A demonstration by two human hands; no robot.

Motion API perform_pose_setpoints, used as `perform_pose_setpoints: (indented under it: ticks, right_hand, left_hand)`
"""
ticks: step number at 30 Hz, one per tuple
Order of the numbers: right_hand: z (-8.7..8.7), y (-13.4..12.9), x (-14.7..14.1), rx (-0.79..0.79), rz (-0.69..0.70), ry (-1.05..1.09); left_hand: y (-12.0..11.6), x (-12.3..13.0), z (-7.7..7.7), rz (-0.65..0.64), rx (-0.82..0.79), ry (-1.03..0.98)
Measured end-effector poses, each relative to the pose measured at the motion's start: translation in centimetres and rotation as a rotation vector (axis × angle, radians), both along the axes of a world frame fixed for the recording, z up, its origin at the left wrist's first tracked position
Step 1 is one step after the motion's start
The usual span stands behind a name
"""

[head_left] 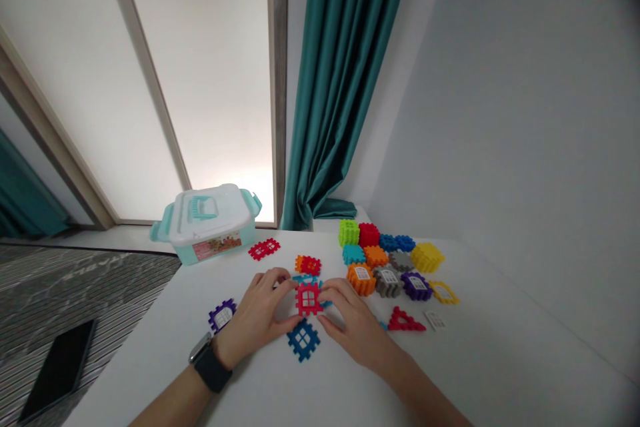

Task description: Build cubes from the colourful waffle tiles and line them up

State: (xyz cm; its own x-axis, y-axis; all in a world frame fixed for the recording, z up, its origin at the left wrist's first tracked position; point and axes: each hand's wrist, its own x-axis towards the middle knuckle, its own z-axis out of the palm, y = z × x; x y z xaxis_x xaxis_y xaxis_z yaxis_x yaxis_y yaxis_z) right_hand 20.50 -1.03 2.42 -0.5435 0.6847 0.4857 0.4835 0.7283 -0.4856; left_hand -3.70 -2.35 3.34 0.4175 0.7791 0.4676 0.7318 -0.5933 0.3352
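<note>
A red square window piece [309, 298] is held upright between my two hands. The fingers of my left hand [264, 309] grip its left side, and those of my right hand [353, 321] grip its right side. Light blue pieces [306, 279] show just behind it, partly hidden. In front, a dark blue window piece [303, 340] lies near my left thumb. An orange and red piece [308, 265] lies farther back. Beside my left wrist is a purple piece [221, 315], partly covered by the hand.
A lidded box [213, 217] stands at the table's back left, near a red piece [264, 249]. Stacks of coloured pieces, including yellow ones [427, 257], fill the back right. A red triangle [405, 321] and a white window insert [435, 320] lie right of my right hand.
</note>
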Motion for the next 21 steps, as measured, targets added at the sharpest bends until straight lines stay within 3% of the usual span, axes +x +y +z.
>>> perform_pose_setpoints:
  ticks: [7,21]
  right_hand:
    - [-0.01,0.02,0.06,0.094,-0.006,-0.019]
    - [0.42,-0.05,0.20,0.166,0.009,-0.016]
  left_hand:
    - [-0.07,-0.02,-0.13,-0.018,0.032,-0.059]
    - [-0.20,0.10,-0.19,-0.085,-0.080,-0.201]
